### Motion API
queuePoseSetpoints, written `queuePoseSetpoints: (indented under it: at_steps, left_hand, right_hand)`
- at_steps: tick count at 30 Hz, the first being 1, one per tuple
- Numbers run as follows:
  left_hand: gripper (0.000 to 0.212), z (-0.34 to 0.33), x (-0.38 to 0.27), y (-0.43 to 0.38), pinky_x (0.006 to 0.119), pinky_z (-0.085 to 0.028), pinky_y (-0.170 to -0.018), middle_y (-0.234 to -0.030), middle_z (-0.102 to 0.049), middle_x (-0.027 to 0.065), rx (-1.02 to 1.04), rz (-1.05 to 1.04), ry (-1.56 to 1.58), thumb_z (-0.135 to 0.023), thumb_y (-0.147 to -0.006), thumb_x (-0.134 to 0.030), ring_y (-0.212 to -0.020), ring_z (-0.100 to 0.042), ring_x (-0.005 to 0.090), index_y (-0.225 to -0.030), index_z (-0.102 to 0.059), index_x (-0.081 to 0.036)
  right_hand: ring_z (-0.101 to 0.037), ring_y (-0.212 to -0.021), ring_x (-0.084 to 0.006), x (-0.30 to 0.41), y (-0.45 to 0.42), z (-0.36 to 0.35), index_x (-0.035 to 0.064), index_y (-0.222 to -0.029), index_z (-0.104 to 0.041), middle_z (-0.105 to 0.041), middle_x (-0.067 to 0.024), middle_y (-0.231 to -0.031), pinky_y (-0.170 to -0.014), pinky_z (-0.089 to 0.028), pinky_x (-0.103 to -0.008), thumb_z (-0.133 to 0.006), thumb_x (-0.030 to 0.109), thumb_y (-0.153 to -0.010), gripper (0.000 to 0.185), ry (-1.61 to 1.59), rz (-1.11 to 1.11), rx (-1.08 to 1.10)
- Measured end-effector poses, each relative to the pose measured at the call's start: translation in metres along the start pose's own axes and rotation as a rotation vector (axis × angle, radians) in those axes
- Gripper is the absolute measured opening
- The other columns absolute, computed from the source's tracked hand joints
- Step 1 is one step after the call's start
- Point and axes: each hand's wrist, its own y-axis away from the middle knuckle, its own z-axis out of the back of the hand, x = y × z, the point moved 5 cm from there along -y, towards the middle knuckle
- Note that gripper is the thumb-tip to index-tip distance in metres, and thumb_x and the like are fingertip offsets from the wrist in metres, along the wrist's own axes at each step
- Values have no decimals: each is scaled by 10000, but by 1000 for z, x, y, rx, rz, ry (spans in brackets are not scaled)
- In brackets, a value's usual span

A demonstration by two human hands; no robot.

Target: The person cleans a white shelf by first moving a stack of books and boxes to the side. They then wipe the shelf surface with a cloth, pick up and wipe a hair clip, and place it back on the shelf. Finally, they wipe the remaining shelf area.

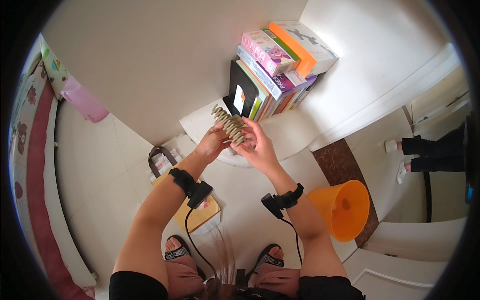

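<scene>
Both of my hands are raised in front of me around an olive-beige toothed object (229, 125) that looks like a hair claw clip. A row of curved prongs runs along it, slanting from upper left to lower right. My left hand (213, 140) grips its left side, thumb against the prongs. On the other side, the fingers and thumb of my right hand (258, 144) hold its lower right end. My fingers partly cover the object. Beneath it lies a white ledge (288, 135) with a rounded front.
Books and boxes (277, 78) stand stacked on the ledge, beside a black bookend (242, 90). An orange bin (348, 210) is at right, a paper bag (202, 215) below my left forearm. A bed edge (41, 180) runs along the left. Another person's legs (431, 153) show at far right.
</scene>
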Motion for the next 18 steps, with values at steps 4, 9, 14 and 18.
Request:
queuePoseSetpoints:
  at_steps: [4, 9, 14, 18]
  left_hand:
    - [357, -14, -17, -9, 351, -503, -947, -1224, -632, 58, 45, -84, -78, -449, -978, -65, -1096, -621, 177, -1325, -532, -86]
    - [356, -41, -24, -23, 325, -498, -944, -1230, -631, 53, 55, -131, -120, -518, -965, -79, -1089, -619, 174, -1320, -543, -76]
    - [386, -76, -59, -10, 303, -491, -927, -1145, -652, 24, -47, -301, -164, -476, -927, 89, -1062, -595, 117, -1287, -567, -18]
    - [366, -75, -79, -19, 284, -482, -916, -1121, -665, 58, 34, -482, -461, -475, -911, 95, -1041, -605, 125, -1254, -565, 4]
  right_hand:
    - [-638, -1047, -203, 35, -7, 11, 65, -1436, -413, -574, -129, -1287, -788, -559, -298, -751, 62, -812, 709, 93, 173, -114]
    - [-666, -926, -191, 54, -20, 32, 50, -1125, -653, -675, -90, -1074, -753, -564, -307, -651, -56, -801, 341, 231, 238, -273]
    - [-695, -880, -230, 88, -28, 50, 54, -951, -679, -692, -126, -1018, -749, -553, -341, -603, -73, -846, 182, 566, 538, -312]
    - [-655, -844, -131, 84, -31, 63, 53, -1072, -671, -690, -73, -989, -683, -526, -272, -556, 4, -943, 179, 278, 284, -265]
